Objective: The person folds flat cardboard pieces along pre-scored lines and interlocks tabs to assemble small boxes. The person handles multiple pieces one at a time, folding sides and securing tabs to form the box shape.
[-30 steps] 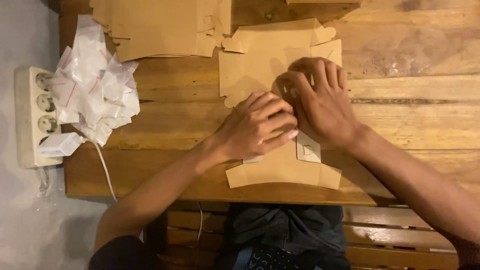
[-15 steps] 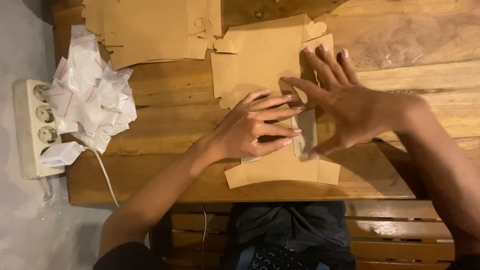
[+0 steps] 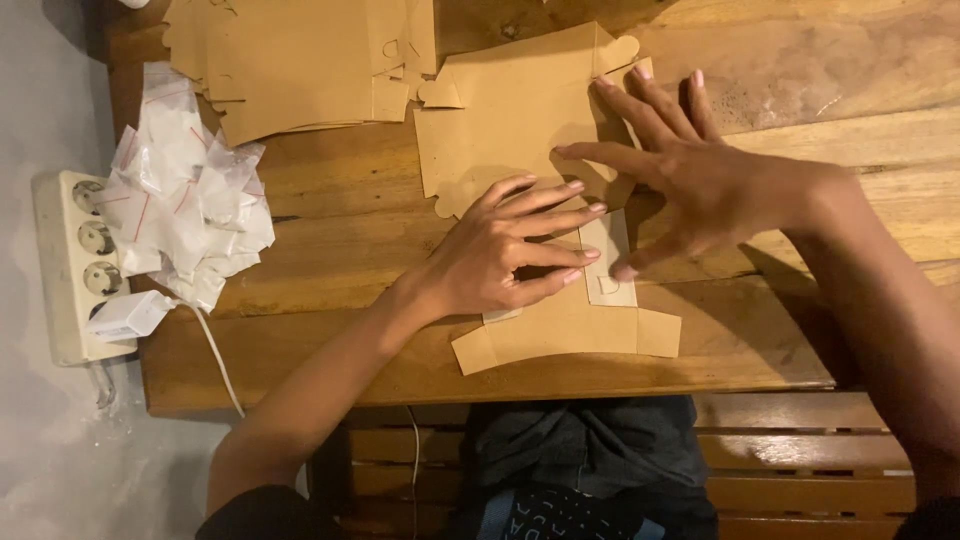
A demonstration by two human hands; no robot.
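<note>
A flat brown cardboard box blank (image 3: 520, 110) lies on the wooden table (image 3: 330, 220), reaching from the far side to the near edge. My left hand (image 3: 500, 250) lies flat on the middle of the blank with fingers spread, pressing it down. My right hand (image 3: 690, 170) is spread open over the blank's right side, its thumb touching a folded pale flap (image 3: 610, 265) and its fingers resting on the upper part. Neither hand grips anything.
A stack of more brown cardboard blanks (image 3: 300, 60) lies at the far left of the table. A heap of small clear plastic bags (image 3: 185, 200) sits at the left. A white power strip (image 3: 75, 265) with a plugged-in white adapter (image 3: 130, 315) lies on the grey floor beside the table.
My right hand has come off my left hand, opened, and moved to the right side of the blank. My left hand has flattened with fingers spread.
</note>
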